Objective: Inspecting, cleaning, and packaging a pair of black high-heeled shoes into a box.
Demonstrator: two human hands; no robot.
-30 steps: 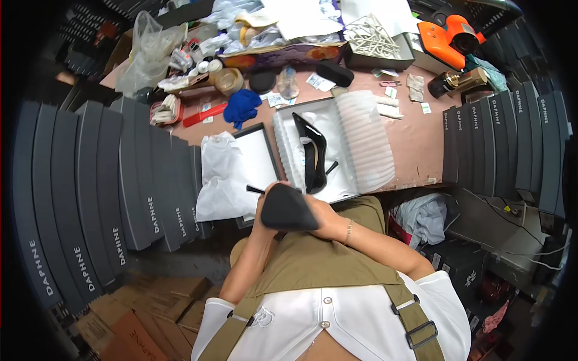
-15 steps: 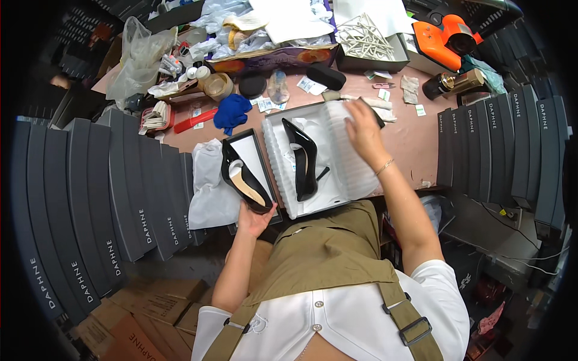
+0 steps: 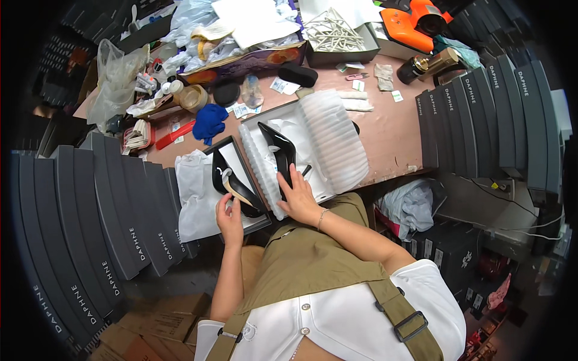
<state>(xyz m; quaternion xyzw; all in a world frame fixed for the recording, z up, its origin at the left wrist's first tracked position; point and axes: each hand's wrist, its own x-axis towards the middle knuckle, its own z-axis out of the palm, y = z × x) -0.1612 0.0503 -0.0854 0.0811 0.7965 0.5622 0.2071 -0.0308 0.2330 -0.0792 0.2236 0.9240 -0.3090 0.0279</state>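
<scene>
A black pointed high-heeled shoe point(image 3: 279, 143) lies on its side in white tissue inside the open shoe box point(image 3: 337, 197). My right hand point(image 3: 301, 197) rests over its heel end, fingers spread, hiding part of the shoe. To the left, a second black high-heeled shoe point(image 3: 220, 169) with a beige insole sits in a narrow dark tray-like box part point(image 3: 265, 221). My left hand point(image 3: 230, 224) is at that shoe's near side, thumb and fingers apart. White wadding shows inside both shoes. A ribbed white foam sheet point(image 3: 337, 138) is folded out over the box's right side.
White tissue paper point(image 3: 194, 198) lies left of the shoes. Dark shoe boxes stand in rows at left point(image 3: 108, 210) and right point(image 3: 475, 120). Along the back are a blue cloth point(image 3: 209, 122), a box of white sticks point(image 3: 343, 51) and an orange tape dispenser point(image 3: 404, 30).
My right hand has moved left from the foam sheet to the shoe in the box. The foam sheet now lies folded outward. My left hand has loosened from the left shoe's heel end.
</scene>
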